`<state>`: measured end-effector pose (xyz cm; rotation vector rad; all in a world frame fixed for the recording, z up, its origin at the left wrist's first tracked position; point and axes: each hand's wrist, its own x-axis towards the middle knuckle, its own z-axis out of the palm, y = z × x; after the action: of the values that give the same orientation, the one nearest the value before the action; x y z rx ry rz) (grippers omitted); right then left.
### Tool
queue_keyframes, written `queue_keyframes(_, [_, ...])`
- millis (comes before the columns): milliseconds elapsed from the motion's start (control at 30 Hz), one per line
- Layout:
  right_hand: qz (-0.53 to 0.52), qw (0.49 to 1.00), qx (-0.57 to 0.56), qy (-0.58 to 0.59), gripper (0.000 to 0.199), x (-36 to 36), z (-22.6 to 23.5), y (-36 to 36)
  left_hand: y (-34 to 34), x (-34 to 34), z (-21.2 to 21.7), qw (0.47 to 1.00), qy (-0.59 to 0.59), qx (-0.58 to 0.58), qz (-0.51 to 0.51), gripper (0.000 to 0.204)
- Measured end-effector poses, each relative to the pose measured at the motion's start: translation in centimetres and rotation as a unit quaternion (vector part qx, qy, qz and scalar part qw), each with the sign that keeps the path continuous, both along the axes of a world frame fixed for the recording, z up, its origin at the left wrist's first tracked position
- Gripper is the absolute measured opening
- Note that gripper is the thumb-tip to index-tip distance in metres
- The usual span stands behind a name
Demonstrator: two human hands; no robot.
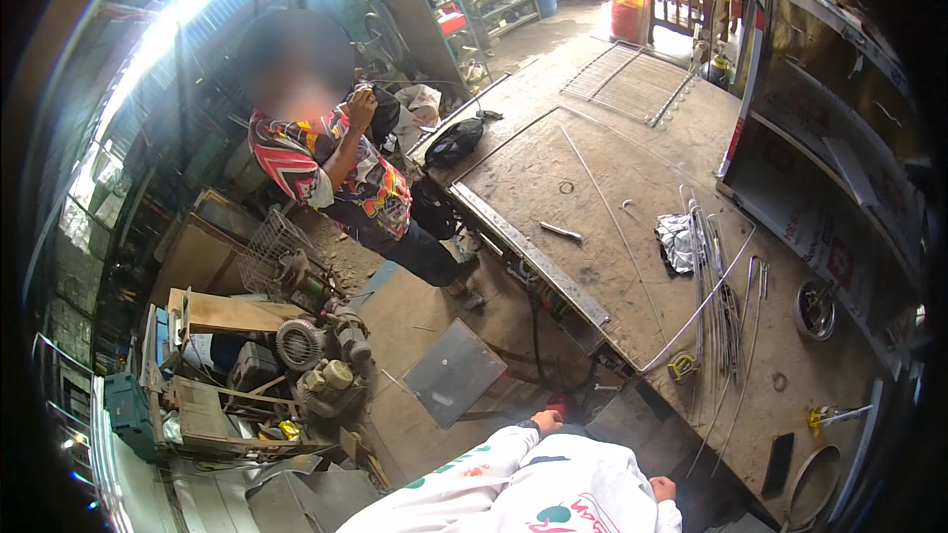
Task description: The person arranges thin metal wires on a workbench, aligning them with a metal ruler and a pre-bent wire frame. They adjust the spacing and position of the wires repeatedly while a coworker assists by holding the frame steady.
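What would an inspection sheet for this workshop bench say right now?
Surface: large rusty steel worktable, scuffed.
Job's things: bundle of thin metal rods and a bent wire frame on it.
Clutter: wire grid, crumpled foil, round tin.
Hands: left hand low by the table edge; right hand closed, contents unclear.
Cables: dark cable hanging under the table.
Surroundings: another person standing by, old motors on the floor.

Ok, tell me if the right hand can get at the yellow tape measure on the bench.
Probably yes: the right hand sits at the bench edge, and nothing blocks the way to the yellow tape measure beside the rods.
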<state>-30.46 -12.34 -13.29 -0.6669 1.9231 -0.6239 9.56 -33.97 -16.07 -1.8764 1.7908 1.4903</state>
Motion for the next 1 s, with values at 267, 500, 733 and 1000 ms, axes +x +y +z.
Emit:
queue_keyframes(267, [0.021, 0.999, -0.003, 0.037, 0.018, -0.6, -2.7, 1.3, -0.6, -0.7, 0.1, 1.000, -0.010, 0.012, -0.005, 0.036])
queue_keyframes(500, [0.022, 1.000, -0.005, 0.021, 0.021, -0.8, -2.6, 1.5, 0.0, -0.4, -0.5, 1.000, -0.004, 0.004, -0.002, 0.036])
queue_keyframes(733, [0.034, 0.999, -0.011, 0.035, 0.024, -1.6, -6.1, 2.6, -0.1, -0.4, 0.1, 1.000, 0.001, -0.002, 0.009, 0.036])
queue_keyframes(1000, [0.035, 0.999, 0.012, 0.031, 0.025, -0.7, -4.0, 2.2, 0.7, 0.5, -0.6, 1.000, -0.010, 0.000, 0.008, 0.036])
